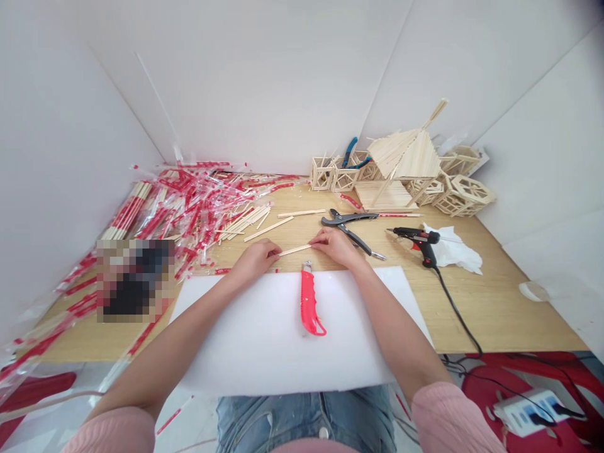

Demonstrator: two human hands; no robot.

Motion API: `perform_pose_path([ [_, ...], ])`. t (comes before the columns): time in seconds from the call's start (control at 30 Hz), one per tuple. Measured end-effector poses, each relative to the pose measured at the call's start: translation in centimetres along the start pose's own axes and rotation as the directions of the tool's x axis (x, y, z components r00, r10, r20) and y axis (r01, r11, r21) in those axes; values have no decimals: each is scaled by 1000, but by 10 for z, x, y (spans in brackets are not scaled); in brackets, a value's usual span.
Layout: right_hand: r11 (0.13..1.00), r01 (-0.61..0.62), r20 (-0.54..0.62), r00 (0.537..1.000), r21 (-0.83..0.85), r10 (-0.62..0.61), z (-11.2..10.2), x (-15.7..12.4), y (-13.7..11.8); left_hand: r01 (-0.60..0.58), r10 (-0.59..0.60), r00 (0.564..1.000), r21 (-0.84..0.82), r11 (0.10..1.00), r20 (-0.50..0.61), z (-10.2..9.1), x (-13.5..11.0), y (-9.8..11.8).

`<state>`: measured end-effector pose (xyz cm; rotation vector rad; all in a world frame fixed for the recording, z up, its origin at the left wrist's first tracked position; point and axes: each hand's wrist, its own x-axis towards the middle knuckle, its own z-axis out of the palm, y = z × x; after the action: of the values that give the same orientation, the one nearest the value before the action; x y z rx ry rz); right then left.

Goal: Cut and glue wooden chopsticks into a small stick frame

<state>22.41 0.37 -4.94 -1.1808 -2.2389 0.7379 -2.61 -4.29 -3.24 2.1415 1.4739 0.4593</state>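
Between my two hands a thin wooden stick (pixel 296 250) lies level, just beyond the far edge of a white sheet (pixel 236 340). My left hand (pixel 258 257) is closed in a pinch on its left end. The right end is pinched by the fingertips of my right hand (pixel 334 245). A red utility knife (pixel 309 302) rests on the white sheet, nearer to me than the stick. Grey-handled cutting pliers (pixel 352 220) lie just past my right hand. Loose wooden sticks (pixel 245 221) are spread on the table beyond my left hand.
Red-and-clear wrappers (pixel 189 201) heap up at the left. At the back right stand a stick-built house model (pixel 401 157), open wooden frames (pixel 465 194) and blue-handled pliers (pixel 350 152). A corded glue gun (pixel 419 238) lies by a crumpled tissue (pixel 455 250). Below sits a power strip (pixel 531 412).
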Motion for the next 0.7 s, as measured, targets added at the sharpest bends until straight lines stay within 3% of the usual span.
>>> perform_pose_path([
  [0.13,1000,-5,13,1000,5,5,-17,0,-11,-5,6,1000,5,1000,-26,2,-1,0],
  [0.23,999,-32,-68,997,-20,30,-52,-12,-27,-7,6,1000,-3,1000,-30,3,-2,-2],
  [0.3,989,-129,-120,986,-78,120,-83,-33,-32,-6,5,1000,-11,1000,-27,3,-2,-3],
  [0.37,926,-317,-184,942,-205,282,-114,-66,-27,2,-3,1000,-24,1000,-16,3,-2,-3],
  [0.4,842,-447,-223,892,-301,394,-127,-85,-21,8,-8,1000,-32,999,-12,3,-2,-3],
  [0.43,716,-581,-255,813,-386,523,-138,-104,-12,15,-15,1000,-38,999,-11,3,-2,-2],
  [0.5,438,-764,-334,616,-474,714,-154,-139,11,32,-33,999,-44,998,-20,2,-1,-2],
  [0.53,350,-806,-328,533,-477,780,-158,-152,23,43,-44,999,-47,998,-28,2,-1,-2],
  [0.57,313,-835,-322,481,-453,816,-160,-162,36,51,-52,998,-51,997,-34,2,-1,-3],
  [0.63,382,-852,-436,515,-358,738,-158,-168,59,59,-62,997,-63,996,-37,3,-1,-3],
  [0.7,569,-791,-463,601,-226,652,-152,-160,77,56,-59,998,-73,996,-38,4,-1,-4],
])
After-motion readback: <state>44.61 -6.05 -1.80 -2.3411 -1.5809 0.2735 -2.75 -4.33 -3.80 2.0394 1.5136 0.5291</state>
